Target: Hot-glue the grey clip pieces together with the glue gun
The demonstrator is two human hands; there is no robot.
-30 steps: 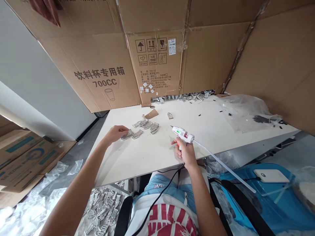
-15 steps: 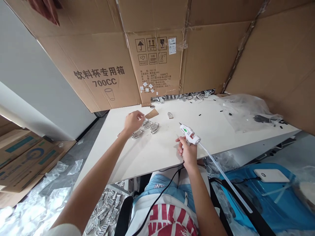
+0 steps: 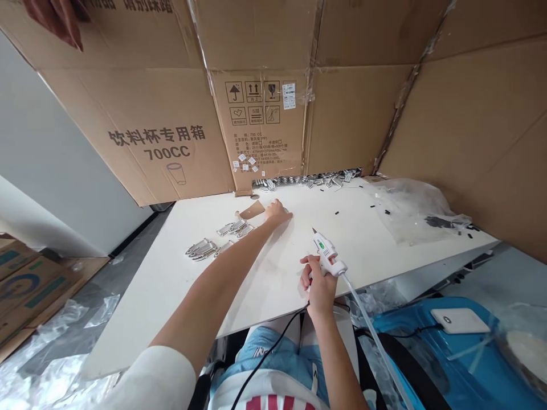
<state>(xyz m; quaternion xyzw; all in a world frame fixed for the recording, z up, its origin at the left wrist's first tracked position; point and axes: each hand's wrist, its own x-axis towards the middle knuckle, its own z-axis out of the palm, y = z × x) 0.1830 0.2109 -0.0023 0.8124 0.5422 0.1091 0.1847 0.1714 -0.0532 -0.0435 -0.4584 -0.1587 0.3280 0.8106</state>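
Observation:
A white glue gun [image 3: 327,253] with a long glue stick out of its back is gripped in my right hand [image 3: 319,285], its nozzle pointing up and left. My left hand [image 3: 277,212] reaches over the white table [image 3: 273,285], beside a small brown cardboard scrap [image 3: 252,210]. Its fingers are partly hidden, and whatever lies under them cannot be made out. Silver metal clips [image 3: 201,249] lie in a cluster left of my forearm, with more clips [image 3: 236,228] nearer the hand.
Tall cardboard [image 3: 265,40] walls off the back, with metal pieces [image 3: 333,180] showing through a gap. Small black pieces [image 3: 387,212] and a clear plastic bag [image 3: 414,208] lie on the right. A white power bank [image 3: 459,320] rests on a blue stool [image 3: 410,316].
My left hand has moved right and away from me, past the clips, to where a lone clip lay. The right hand keeps the glue gun nearly in place. The view has shifted slightly.

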